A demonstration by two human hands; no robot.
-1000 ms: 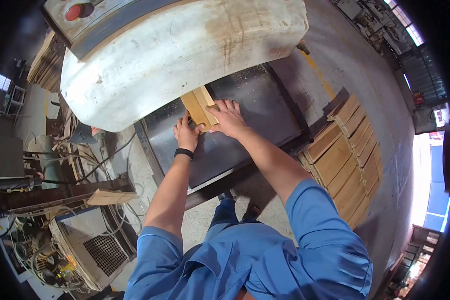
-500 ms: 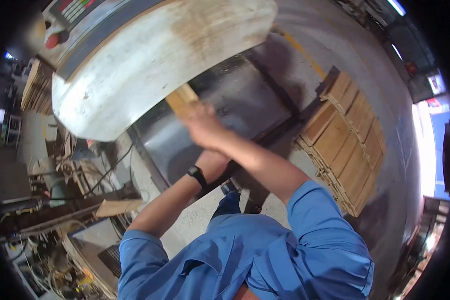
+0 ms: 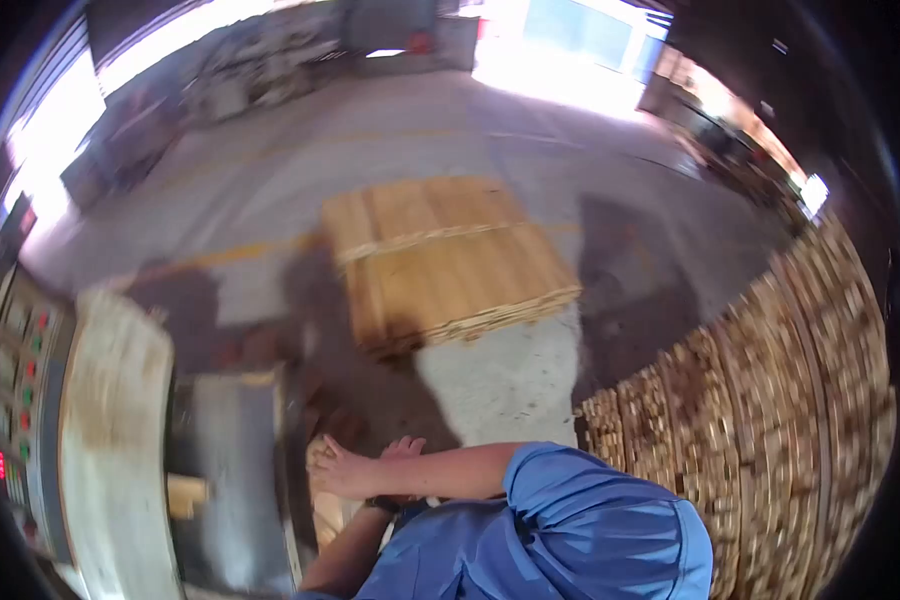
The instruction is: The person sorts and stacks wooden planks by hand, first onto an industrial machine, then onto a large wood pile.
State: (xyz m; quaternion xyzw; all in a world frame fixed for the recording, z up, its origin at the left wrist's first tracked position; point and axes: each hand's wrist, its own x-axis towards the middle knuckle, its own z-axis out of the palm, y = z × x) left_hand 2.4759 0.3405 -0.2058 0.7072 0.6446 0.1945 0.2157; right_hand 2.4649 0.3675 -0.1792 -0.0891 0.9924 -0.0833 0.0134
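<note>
My right hand [image 3: 345,472] reaches across my body, its fingers around the upper end of a pale wooden board [image 3: 328,515] beside the machine's dark metal table [image 3: 232,450]. Behind my right forearm, the fingers of my left hand [image 3: 404,447] show, stretched out and apart; its palm is hidden. The left wrist wears a dark watch, just under the right forearm. A short wood piece [image 3: 185,495] juts over the metal table from under the machine's pale, stained cover [image 3: 115,430].
Ahead on the floor lies a wide strapped stack of flat boards [image 3: 450,265]. A tall pile of wood strips [image 3: 760,430] stands at the right. The machine's control panel [image 3: 20,400], with red and green buttons, is at the far left.
My view has swung right, from facing the machine to the board stack. Both hands have left the wood piece at the machine's cover; the right hand is now at a board beside the table.
</note>
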